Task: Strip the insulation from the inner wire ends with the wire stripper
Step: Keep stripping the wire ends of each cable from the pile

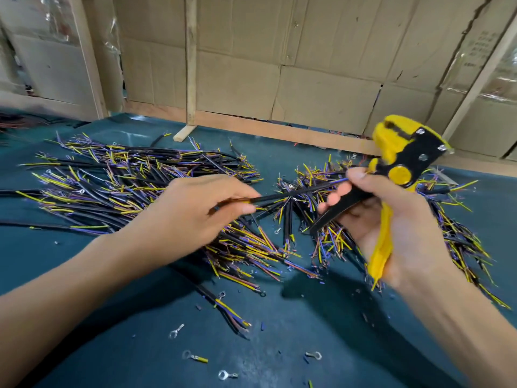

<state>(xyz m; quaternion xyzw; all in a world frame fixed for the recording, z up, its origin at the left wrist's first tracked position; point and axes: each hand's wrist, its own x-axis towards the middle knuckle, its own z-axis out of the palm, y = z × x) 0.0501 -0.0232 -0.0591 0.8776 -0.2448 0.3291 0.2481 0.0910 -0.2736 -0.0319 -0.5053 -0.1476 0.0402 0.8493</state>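
So the left hand was pinching a black cable between thumb and fingertips, fingers curled in around it, roughly dead center of the view. The cable ran from that pinch toward 2 o'clock, up to the right hand, with its blue and yellow inner wire ends poking out right by the right thumb, just short of the tool's head. Couldn't tell if those ends were actually touching the tool or not, it was a bit blurry there.

Right hand was wrapped around the wire stripper, the yellow and black kind. Yellow handle sat in the palm, fingers curled over the black handle, and the 2 handles were spread apart, not squeezed together. The head pointed up toward 1 o'clock.

All of it was above a dark teal table mat. A big pile of cut cables lay at about 10 o'clock from the hands, black jackets with yellow, blue and brownish cores fanning out. A second pile sat under and around the right hand, from 3 to 5 o'clock. Loose ring terminals and little bits of insulation were scattered at 6 o'clock near the bottom edge. Cardboard panels on a wooden frame closed off the back at 12.
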